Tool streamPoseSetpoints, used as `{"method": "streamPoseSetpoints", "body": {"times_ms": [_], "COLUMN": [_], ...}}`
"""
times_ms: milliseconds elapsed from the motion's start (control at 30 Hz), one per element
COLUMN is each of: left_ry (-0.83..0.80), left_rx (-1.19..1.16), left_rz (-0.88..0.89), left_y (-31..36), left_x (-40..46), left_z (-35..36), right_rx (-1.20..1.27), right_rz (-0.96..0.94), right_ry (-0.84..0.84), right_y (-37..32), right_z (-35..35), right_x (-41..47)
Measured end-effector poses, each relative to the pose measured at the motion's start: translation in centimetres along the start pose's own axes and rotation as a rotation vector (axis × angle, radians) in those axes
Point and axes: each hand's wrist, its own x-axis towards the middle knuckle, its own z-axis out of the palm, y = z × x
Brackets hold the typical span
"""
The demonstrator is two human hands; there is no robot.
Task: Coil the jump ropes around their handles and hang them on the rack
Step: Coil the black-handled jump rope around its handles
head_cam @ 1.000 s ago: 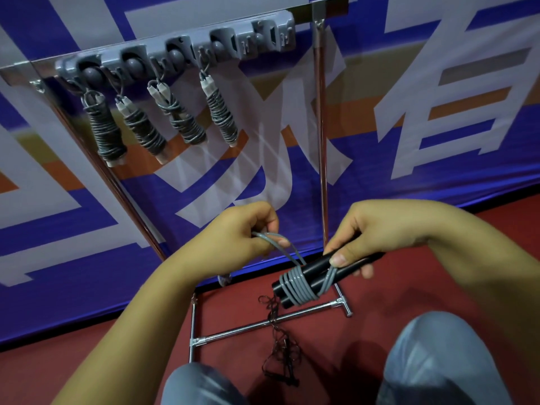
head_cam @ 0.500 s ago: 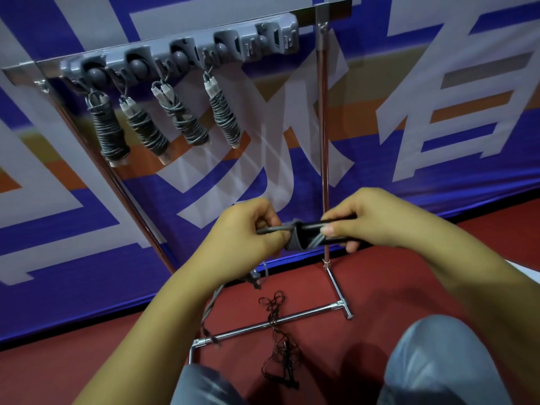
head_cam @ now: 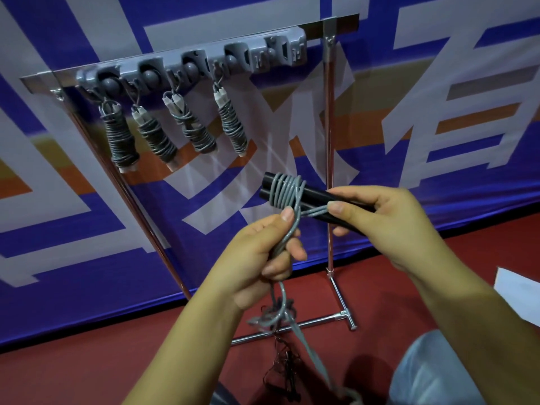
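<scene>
Left hand point(head_cam: 263, 252) dropped lower gripping rope point(head_cam: 287, 229), right hand point(head_cam: 388, 220) pinching handles point(head_cam: 318, 197)

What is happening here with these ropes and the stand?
A person is coiling a grey jump rope around its two black handles. The right hand grips the handles; the left hand holds the loose rope below the coil. Four coiled ropes already hang on the rack; this one is not yet hung.

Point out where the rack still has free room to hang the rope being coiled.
Free: the right end of the grey hook strip, between the fourth hung rope and the right upright. Crowded: the left stretch, where four coiled ropes hang close together.
</scene>
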Motion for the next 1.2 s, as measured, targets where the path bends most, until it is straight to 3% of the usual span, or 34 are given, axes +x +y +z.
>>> {"method": "streamPoseSetpoints", "body": {"times_ms": [200,333,467,567,700,800,900,1000,1100,1200], "left_ry": [-0.338,-0.295,-0.069,-0.064,0.049,0.194,0.213,0.248,0.222,0.128], "left_rx": [-0.282,-0.281,-0.029,0.043,0.265,0.571,0.889,1.016,0.889,0.414], "left_rz": [-0.149,-0.112,0.057,0.086,0.181,0.261,0.232,0.228,0.232,0.163], "left_y": [0.1,-0.1,0.1,0.1,0.7,1.8,2.0,1.9,1.9,1.4], "left_x": [0.2,0.6,0.6,0.2,-0.6,-1.2,-1.1,-0.7,-0.8,-1.0], "left_z": [-1.0,-0.8,0.1,1.0,1.7,2.1,2.2,2.0,1.7,1.1], "right_rx": [0.013,0.042,0.119,0.117,-0.014,-0.235,-0.458,-0.576,-0.576,-0.315], "right_rz": [-0.03,-0.032,-0.012,-0.027,-0.083,-0.175,-0.284,-0.325,-0.294,-0.221], "right_ry": [0.011,0.03,0.109,0.173,0.161,0.218,0.221,0.227,0.237,0.216], "right_y": [-0.4,-0.2,0.4,0.6,0.6,1.1,1.7,2.3,2.0,1.0], "right_z": [0.2,0.6,1.3,1.7,2.1,2.3,2.8,3.2,3.0,2.5], "right_x": [-0.5,-0.7,-1.1,-1.6,-1.9,-1.9,-1.9,-1.9,-1.9,-2.1]}}
